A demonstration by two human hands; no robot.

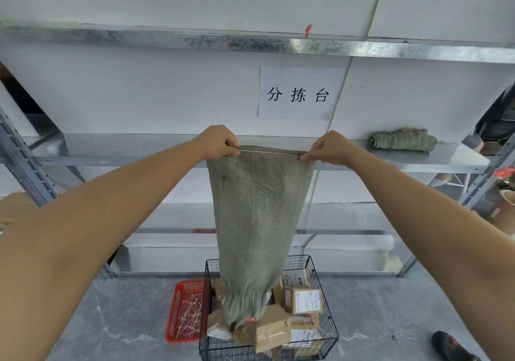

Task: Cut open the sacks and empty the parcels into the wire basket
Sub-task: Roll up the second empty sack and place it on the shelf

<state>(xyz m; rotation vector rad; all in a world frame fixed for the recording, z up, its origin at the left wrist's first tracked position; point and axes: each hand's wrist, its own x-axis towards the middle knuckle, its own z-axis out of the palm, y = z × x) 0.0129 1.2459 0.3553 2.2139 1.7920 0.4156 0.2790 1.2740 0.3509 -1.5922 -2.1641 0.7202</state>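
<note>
Woven sack (259, 215), hanging from left hand (220, 141), right hand (326, 147)

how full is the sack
Seemingly empty: sack hangs flat and limp from left hand and right hand, lower end in the wire basket.

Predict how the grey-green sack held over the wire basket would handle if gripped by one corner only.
Probably floppy: the sack hangs limp from the left hand and right hand. Likely light, since its body looks flat and parcels lie in the wire basket. Its coarse weave should resist slipping.
</note>
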